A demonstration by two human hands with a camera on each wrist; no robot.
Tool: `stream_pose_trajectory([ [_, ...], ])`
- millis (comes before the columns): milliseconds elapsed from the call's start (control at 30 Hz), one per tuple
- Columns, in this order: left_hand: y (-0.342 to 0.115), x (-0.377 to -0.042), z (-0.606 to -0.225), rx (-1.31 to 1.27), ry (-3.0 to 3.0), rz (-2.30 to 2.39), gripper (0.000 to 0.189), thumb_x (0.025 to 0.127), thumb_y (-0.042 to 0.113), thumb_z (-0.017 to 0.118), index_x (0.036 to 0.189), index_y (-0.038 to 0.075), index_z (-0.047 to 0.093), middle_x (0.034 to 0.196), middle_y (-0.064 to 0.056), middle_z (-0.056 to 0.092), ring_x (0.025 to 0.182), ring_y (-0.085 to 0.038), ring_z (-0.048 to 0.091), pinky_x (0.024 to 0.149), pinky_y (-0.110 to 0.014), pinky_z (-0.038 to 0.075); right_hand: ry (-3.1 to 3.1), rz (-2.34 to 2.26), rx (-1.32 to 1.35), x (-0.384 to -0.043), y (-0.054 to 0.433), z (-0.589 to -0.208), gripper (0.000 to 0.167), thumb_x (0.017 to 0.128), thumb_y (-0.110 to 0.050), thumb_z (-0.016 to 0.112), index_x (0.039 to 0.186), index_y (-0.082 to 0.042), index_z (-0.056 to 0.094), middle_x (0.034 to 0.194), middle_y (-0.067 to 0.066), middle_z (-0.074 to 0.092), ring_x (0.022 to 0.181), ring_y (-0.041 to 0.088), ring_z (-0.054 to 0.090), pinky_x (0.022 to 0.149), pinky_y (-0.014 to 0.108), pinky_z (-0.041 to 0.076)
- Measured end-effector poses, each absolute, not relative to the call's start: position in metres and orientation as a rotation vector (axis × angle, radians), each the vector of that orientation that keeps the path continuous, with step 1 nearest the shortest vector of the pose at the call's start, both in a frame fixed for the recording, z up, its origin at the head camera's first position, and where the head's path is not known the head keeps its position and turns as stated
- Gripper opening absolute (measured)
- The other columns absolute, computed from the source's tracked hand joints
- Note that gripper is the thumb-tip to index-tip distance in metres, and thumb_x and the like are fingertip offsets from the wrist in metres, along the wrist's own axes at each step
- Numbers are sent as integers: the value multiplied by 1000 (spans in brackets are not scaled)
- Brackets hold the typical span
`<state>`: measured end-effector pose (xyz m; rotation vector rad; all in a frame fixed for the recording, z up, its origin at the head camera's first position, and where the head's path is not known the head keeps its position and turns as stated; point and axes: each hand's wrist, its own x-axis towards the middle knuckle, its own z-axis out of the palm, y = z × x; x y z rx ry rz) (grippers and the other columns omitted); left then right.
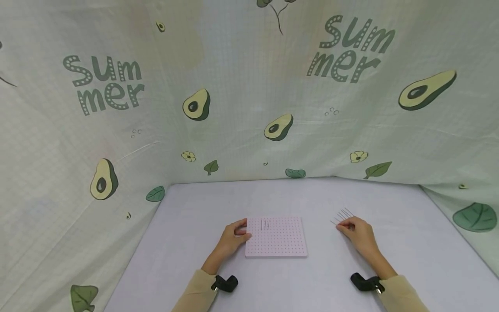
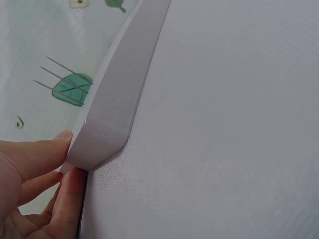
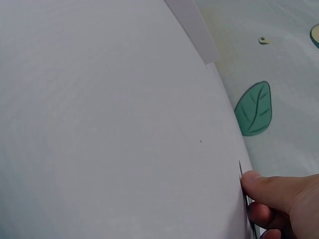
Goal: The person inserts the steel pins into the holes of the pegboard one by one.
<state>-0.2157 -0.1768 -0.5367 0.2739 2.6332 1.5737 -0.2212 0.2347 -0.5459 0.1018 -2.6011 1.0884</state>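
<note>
A pale pink board (image 1: 277,245) with rows of small holes lies on the table. Its left edge is held by my left hand (image 1: 228,242), the thumb on top and the fingers at the side, near a corner in the left wrist view. Three thin needles (image 2: 65,75) stand up from the board's upper left part. To the right of the board, my right hand (image 1: 360,237) is low at a row of several loose needles (image 1: 345,213). Its thumb and fingers pinch a thin dark needle (image 3: 240,168), whose tip sticks out past the thumb; the rest is mostly hidden by the fingers.
A white cloth covers the table (image 1: 218,199). Behind it and at both sides hangs a pale curtain (image 1: 234,147) printed with avocados, leaves and lettering. Black wrist mounts (image 1: 226,284) sit on both forearms over beige sleeves.
</note>
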Motion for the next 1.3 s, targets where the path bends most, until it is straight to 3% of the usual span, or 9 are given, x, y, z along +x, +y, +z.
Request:
stream_pose_trajectory([
  [267,-175,-215,-535,271,2641,1555,56,90,6,73,140,-7,51,129,-21,59,104,-28,61,80,-25,51,-2600,1082,106,-220,235,-547,10,83,-2,79,79,1,69,70,3,60,63,14,45,54,26,36],
  [733,-176,-215,-537,259,2644,1573,56,89,5,74,139,-7,52,128,-21,60,104,-29,62,80,-27,51,-2622,1061,146,-220,228,-545,10,86,2,73,82,6,65,70,5,57,64,16,48,56,27,39],
  [1300,-177,-215,-538,254,2648,1571,56,90,7,74,140,-7,51,129,-21,59,105,-28,61,81,-27,51,-2534,1083,221,-220,221,-536,6,92,3,67,88,6,64,79,9,61,74,20,54,66,33,44],
])
